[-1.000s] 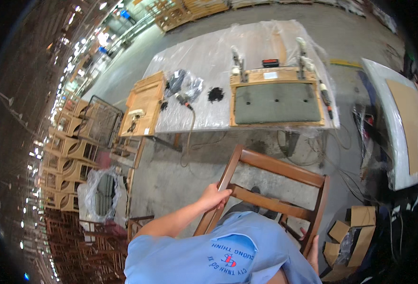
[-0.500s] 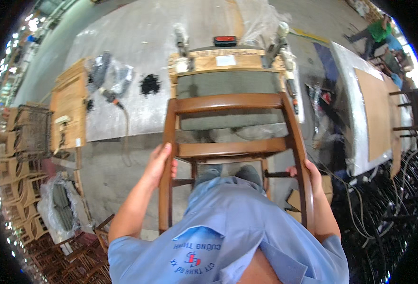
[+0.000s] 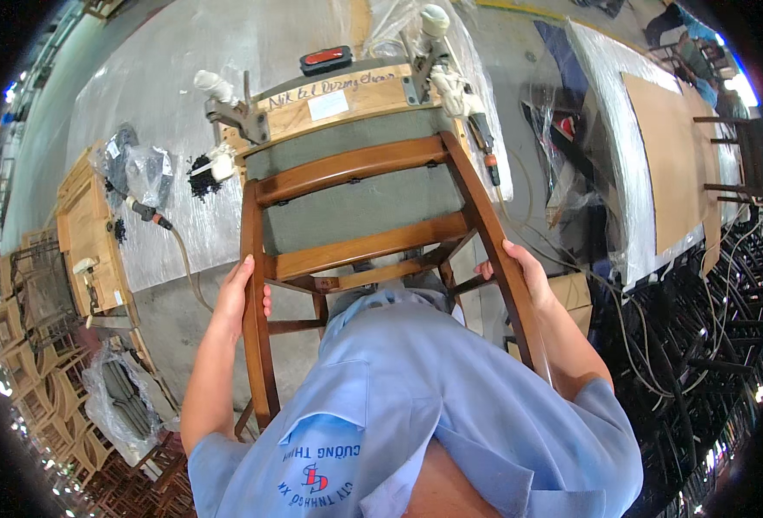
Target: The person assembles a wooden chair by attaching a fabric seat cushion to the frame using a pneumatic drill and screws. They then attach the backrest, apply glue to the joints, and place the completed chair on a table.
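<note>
Between my arms is a brown wooden chair frame (image 3: 373,242), held close to my body with its slats away from me and no seat panel showing. My left hand (image 3: 241,298) grips its left post, fingers wrapped round the wood. On the opposite post, my right hand (image 3: 519,272) is closed the same way, thumb on top. Beyond the upper slat lies a wooden jig (image 3: 334,104) with a grey padded face and a toggle clamp at each end, the left clamp (image 3: 234,112) and the right clamp (image 3: 424,73).
A work table (image 3: 200,52) covered in plastic film carries a corded power tool (image 3: 144,210), dark screws (image 3: 202,177) and a red-and-black case (image 3: 325,60). Stacked chair parts (image 3: 36,345) stand left. On the right are a cardboard-topped wrapped stack (image 3: 666,164), cables and dark chair frames (image 3: 701,371).
The view has turned, so the table and jig appear shifted left and tilted. The chair, still in both hands, now overlaps the padded face of the jig more closely.
</note>
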